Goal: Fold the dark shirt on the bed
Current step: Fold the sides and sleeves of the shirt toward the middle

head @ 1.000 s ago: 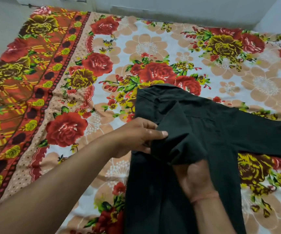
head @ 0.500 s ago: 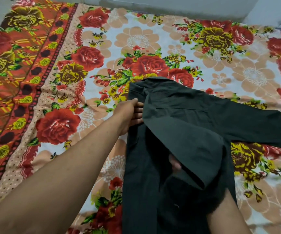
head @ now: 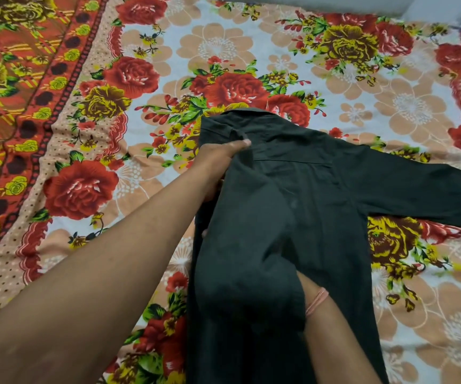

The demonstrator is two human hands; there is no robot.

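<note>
The dark shirt (head: 301,189) lies face down on the bed, collar at the far end, one sleeve stretched out to the right. Its left sleeve is folded inward over the back. My left hand (head: 218,162) presses on the shirt's left shoulder near the collar, thumb on the cloth and fingers tucked under the folded edge. My right hand is hidden under the folded sleeve; only the wrist (head: 318,303) with a pink thread band shows.
A floral bedsheet (head: 112,134) with red roses covers the bed, with an orange-red border along the left side. A pale wall runs along the far edge of the bed.
My left hand slid up from the sleeve to the shoulder near the collar. My right hand carried the sleeve down and inward over the shirt's back. The camera moved closer.
</note>
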